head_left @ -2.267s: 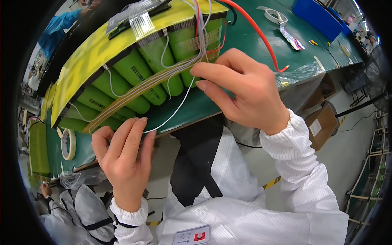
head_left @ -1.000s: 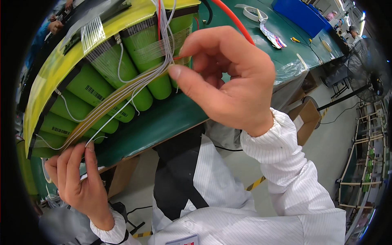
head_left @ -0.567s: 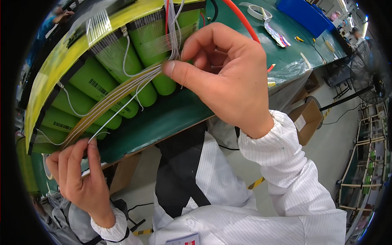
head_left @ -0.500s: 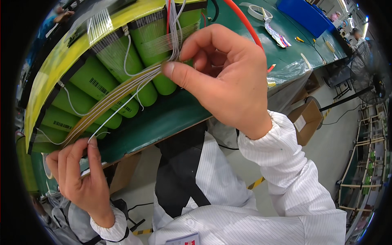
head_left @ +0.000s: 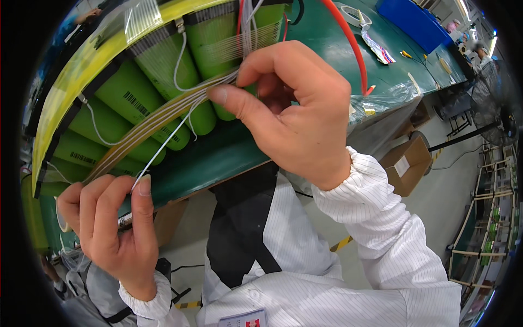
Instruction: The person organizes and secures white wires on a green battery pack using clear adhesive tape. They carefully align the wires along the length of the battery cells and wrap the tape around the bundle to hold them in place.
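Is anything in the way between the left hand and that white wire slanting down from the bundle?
Nothing visible: the left hand pinches the white wire by thumb and finger, and nothing lies over its stretch up to the wire bundle.

A thin white wire runs straight, slanting down-left from a curved bundle of pale wires that arcs across green cylindrical cells ranged side by side.

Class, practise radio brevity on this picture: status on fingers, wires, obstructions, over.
Left fingers pinching white wire, held straight. Right fingers at wire bundle, grip unclear. Part of bundle hidden behind right fingers.
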A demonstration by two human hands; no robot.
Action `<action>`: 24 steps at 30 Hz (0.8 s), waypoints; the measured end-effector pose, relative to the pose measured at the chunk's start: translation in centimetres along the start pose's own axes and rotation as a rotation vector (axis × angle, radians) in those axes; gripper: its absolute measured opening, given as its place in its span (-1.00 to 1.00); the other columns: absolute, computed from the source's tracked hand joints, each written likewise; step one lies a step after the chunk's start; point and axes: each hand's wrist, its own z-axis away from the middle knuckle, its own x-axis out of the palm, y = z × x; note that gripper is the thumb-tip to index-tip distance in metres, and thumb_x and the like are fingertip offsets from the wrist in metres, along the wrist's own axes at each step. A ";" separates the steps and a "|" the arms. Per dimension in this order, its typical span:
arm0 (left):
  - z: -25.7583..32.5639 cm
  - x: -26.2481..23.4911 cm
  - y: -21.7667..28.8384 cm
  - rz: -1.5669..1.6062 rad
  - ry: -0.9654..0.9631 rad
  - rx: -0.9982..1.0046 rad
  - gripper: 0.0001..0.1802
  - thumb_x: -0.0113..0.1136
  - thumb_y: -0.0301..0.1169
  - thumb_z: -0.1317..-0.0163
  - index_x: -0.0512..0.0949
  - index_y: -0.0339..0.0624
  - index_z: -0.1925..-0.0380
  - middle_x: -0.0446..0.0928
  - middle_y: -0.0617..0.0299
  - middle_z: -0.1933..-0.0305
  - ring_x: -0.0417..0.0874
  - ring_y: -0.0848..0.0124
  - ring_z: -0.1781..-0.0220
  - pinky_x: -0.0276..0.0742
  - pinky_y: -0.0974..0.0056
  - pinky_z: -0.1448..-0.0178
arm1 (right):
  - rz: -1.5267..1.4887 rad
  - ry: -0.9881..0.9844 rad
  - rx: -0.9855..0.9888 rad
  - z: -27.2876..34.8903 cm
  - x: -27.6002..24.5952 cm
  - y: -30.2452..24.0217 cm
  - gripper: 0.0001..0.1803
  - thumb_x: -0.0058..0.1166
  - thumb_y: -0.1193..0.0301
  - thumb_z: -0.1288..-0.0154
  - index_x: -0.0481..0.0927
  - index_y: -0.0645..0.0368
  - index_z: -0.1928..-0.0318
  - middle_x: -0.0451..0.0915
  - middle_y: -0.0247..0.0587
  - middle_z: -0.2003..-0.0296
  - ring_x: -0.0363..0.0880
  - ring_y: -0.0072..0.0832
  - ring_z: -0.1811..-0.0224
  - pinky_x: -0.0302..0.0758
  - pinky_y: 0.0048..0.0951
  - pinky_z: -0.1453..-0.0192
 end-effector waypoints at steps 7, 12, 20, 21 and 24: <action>-0.1 0.6 0.1 -0.032 0.054 -0.053 -0.86 0.46 -0.50 -0.14 0.64 -0.22 0.48 0.58 0.27 0.41 0.41 0.23 0.21 0.31 0.22 0.03 | 0.068 0.010 -0.078 0.3 0.1 -0.1 -0.74 0.43 0.59 0.02 0.57 0.15 0.36 0.51 -0.25 0.43 0.54 -0.34 0.53 0.47 -0.35 0.45; -0.4 0.8 0.3 -0.103 0.072 -0.105 -0.87 0.46 -0.50 -0.16 0.65 -0.22 0.48 0.58 0.29 0.43 0.42 0.28 0.21 0.31 0.26 0.06 | 0.122 0.027 -0.155 0.3 0.4 -0.1 -0.75 0.42 0.56 -0.01 0.56 0.14 0.36 0.46 -0.24 0.44 0.53 -0.28 0.54 0.47 -0.33 0.49; -0.5 0.9 0.0 -0.152 0.114 -0.125 -0.81 0.55 -0.49 -0.04 0.65 -0.17 0.56 0.57 0.35 0.48 0.41 0.32 0.24 0.30 0.26 0.09 | 0.145 0.033 -0.192 0.4 0.8 -0.2 -0.76 0.41 0.53 0.01 0.55 0.11 0.38 0.43 -0.26 0.44 0.52 -0.29 0.54 0.46 -0.33 0.50; -0.6 0.8 0.0 -0.152 0.119 -0.137 -0.80 0.56 -0.49 -0.03 0.64 -0.17 0.57 0.57 0.35 0.48 0.42 0.32 0.24 0.31 0.26 0.09 | 0.161 0.022 -0.186 0.3 0.9 -0.4 -0.75 0.42 0.54 0.02 0.55 0.11 0.39 0.43 -0.26 0.45 0.51 -0.29 0.54 0.46 -0.33 0.49; -0.4 0.3 -0.5 -0.160 0.141 -0.164 -0.77 0.60 -0.48 0.03 0.63 -0.16 0.60 0.57 0.34 0.48 0.42 0.31 0.23 0.33 0.26 0.08 | 0.179 0.002 -0.170 0.1 0.7 -1.1 -0.73 0.46 0.54 0.07 0.56 0.11 0.42 0.43 -0.27 0.46 0.50 -0.29 0.53 0.46 -0.32 0.48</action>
